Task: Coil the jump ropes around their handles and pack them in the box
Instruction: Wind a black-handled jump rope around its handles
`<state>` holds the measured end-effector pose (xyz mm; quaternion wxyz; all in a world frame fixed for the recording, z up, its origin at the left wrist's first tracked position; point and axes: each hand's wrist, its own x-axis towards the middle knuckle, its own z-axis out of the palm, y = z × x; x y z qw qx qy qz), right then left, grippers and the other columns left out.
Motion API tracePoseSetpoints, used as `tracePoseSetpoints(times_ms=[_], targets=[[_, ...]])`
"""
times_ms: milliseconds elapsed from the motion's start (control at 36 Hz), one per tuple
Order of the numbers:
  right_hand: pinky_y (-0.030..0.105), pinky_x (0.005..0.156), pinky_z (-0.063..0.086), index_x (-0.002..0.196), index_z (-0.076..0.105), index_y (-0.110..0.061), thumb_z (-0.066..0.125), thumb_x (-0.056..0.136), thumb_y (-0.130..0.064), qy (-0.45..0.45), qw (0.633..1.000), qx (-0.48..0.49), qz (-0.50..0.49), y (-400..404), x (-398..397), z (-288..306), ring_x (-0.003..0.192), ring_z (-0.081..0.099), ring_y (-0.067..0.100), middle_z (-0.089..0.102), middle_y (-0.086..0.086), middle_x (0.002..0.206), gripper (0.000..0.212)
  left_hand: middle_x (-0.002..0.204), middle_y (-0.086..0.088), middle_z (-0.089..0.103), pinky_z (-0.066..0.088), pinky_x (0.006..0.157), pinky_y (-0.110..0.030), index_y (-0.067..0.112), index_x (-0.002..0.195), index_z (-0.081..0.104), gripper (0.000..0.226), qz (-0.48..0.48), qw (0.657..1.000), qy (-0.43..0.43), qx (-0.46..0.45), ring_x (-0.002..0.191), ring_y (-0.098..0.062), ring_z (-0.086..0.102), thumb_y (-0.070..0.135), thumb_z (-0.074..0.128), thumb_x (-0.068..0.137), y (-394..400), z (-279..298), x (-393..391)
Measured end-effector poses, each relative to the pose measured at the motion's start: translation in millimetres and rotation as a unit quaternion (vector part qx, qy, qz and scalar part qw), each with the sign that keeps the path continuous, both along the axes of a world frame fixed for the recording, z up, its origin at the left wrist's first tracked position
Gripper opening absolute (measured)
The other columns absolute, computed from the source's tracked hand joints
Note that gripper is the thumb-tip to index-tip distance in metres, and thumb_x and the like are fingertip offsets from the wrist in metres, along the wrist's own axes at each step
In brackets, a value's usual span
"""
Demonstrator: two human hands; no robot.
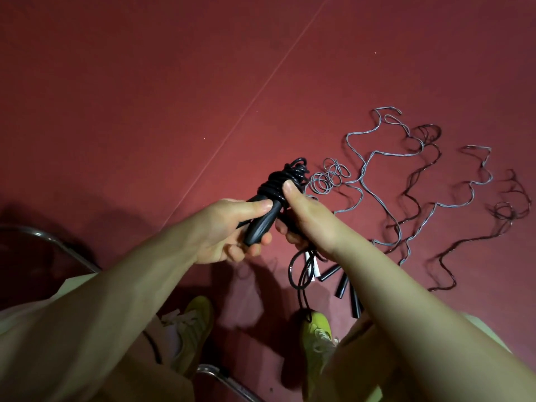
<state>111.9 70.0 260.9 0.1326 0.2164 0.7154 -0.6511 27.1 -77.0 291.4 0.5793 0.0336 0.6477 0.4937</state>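
Note:
My left hand (229, 230) grips the black handles (259, 224) of a jump rope from below, thumb on top. Black rope (282, 181) is wound in several turns around the upper end of the handles. My right hand (304, 219) holds that coil, thumb pressed on the turns, fingers curled behind. A loose length of black rope (301, 274) hangs down from the hands toward the floor. No box is in view.
On the red floor to the right lie uncoiled grey ropes (377, 181) and dark ropes (417, 195) in loose tangles. Several black and white handles (342, 285) lie by my right forearm. My yellow-green shoes (316, 338) and a chrome chair frame (223, 378) sit below.

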Motion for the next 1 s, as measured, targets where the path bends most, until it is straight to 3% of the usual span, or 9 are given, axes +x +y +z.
tracePoseSetpoints(times_ms=[83,194,250,333,472,583,778,917,1000], targets=[[0.021,0.046,0.031,0.081,0.052,-0.027,0.022,0.096,-0.065,-0.029,0.999,0.03,0.011,-0.6,1.5,-1.3,0.045,0.038,0.008,0.05,-0.002,0.062,0.051,0.06,-0.003,0.064,0.026,0.034,-0.017,0.013,0.101,0.054,0.018,-0.031,0.99,0.135,-0.034,0.044,-0.018,0.054,0.03,0.054,0.096,2.4,-5.6,-1.0],[0.025,0.047,0.025,0.076,0.056,-0.028,0.036,0.066,-0.089,-0.061,0.997,-0.033,-0.019,-6.5,0.6,-6.9,0.045,0.032,0.009,0.045,-0.004,0.06,0.065,0.068,-0.001,0.067,0.034,0.038,-0.018,0.018,0.097,0.053,0.014,-0.097,0.956,0.264,-0.08,0.048,-0.016,0.06,0.031,0.056,0.093,5.9,-11.2,2.1],[0.025,0.046,0.02,0.066,0.058,-0.029,0.039,0.069,-0.086,-0.057,0.995,-0.071,-0.038,-6.6,-1.1,-9.0,0.045,0.026,0.009,0.04,-0.004,0.057,0.06,0.069,0.0,0.068,0.038,0.043,-0.02,0.017,0.096,0.053,0.016,-0.102,0.949,0.287,-0.077,0.05,-0.017,0.061,0.033,0.056,0.092,7.3,-13.6,3.4],[0.023,0.042,0.013,0.066,0.045,-0.026,0.04,0.088,-0.07,-0.043,0.991,-0.107,-0.061,-5.6,-2.6,-6.5,0.045,0.018,0.009,0.028,-0.003,0.058,0.049,0.068,0.0,0.068,0.036,0.044,-0.022,0.016,0.1,0.054,0.021,-0.09,0.956,0.273,-0.064,0.052,-0.017,0.062,0.036,0.053,0.094,7.2,-16.8,3.4],[0.021,0.04,0.012,0.064,0.033,-0.023,0.037,0.096,-0.055,-0.03,0.991,-0.099,-0.09,-4.8,-3.7,-5.4,0.043,0.017,0.009,0.028,0.0,0.056,0.046,0.065,-0.003,0.061,0.03,0.046,-0.025,0.01,0.096,0.06,0.054,-0.036,0.999,-0.004,-0.013,0.051,-0.016,0.051,0.056,0.031,0.096,4.3,-11.5,-2.0],[0.02,0.039,0.017,0.064,0.037,-0.021,0.038,0.096,-0.056,-0.015,0.99,-0.104,-0.092,-2.9,-5.0,-7.0,0.04,0.022,0.007,0.034,-0.004,0.052,0.047,0.064,-0.002,0.054,0.027,0.048,-0.026,0.007,0.092,0.062,0.074,-0.024,0.997,-0.068,-0.004,0.05,-0.014,0.043,0.067,0.018,0.093,4.9,-10.4,-4.3],[0.021,0.039,0.024,0.092,0.055,-0.011,0.037,0.066,-0.084,-0.043,0.993,-0.112,-0.004,-1.4,-2.7,-11.3,0.042,0.03,0.011,0.043,0.002,0.059,0.08,0.057,0.0,0.053,0.028,0.044,-0.024,0.008,0.086,0.062,0.067,-0.03,0.999,0.016,-0.039,0.045,-0.013,0.042,0.063,0.025,0.095,6.2,-12.6,-0.2],[0.022,0.041,0.024,0.098,0.053,-0.015,0.035,0.073,-0.078,-0.06,0.989,-0.139,0.0,0.7,-2.6,-9.6,0.044,0.03,0.012,0.042,0.001,0.059,0.07,0.079,-0.012,0.054,0.031,0.051,-0.027,-0.003,0.107,0.062,0.078,-0.068,0.989,0.117,-0.056,0.063,-0.022,0.044,0.069,0.039,0.087,3.5,-15.5,1.1],[0.023,0.042,0.025,0.089,0.054,-0.016,0.037,0.073,-0.077,-0.063,0.987,-0.145,-0.001,1.0,-2.7,-7.9,0.045,0.031,0.013,0.042,0.001,0.059,0.065,0.077,-0.009,0.055,0.032,0.053,-0.028,0.007,0.093,0.063,0.068,-0.077,0.98,0.171,-0.067,0.068,-0.023,0.044,0.071,0.042,0.081,2.1,-16.1,-0.4]])
